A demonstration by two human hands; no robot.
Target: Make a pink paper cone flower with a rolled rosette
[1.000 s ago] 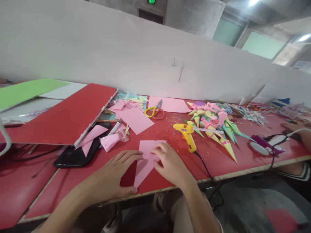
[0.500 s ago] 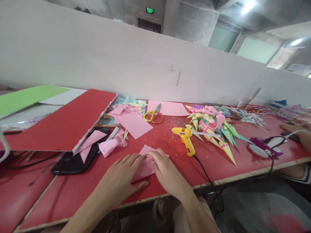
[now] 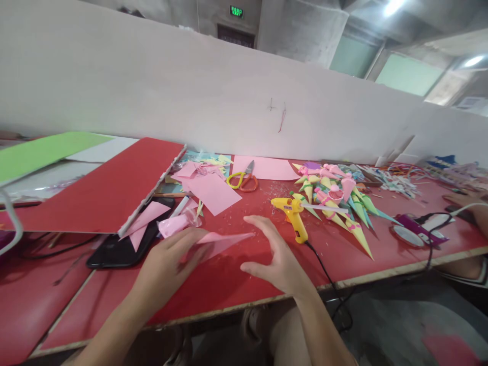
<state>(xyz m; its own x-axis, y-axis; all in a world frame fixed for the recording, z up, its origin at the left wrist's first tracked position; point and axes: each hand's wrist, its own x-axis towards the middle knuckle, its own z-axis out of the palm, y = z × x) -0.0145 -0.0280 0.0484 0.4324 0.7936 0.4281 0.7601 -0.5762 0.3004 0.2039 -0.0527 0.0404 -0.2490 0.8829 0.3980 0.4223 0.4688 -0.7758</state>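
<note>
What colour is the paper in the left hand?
The paper is pink, best seen in the head view.

Ceiling lamps (image 3: 393, 7) glare white at upper right; the desk (image 3: 224, 287) is softly lit, dim beneath; detail blurs toward stretched edges.

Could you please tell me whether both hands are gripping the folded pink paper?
No, only the left hand grips the pink paper; the right hand is spread open, not closed on anything.

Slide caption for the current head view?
Left hand holds pink paper; right hand is open near a yellow glue gun.
</note>
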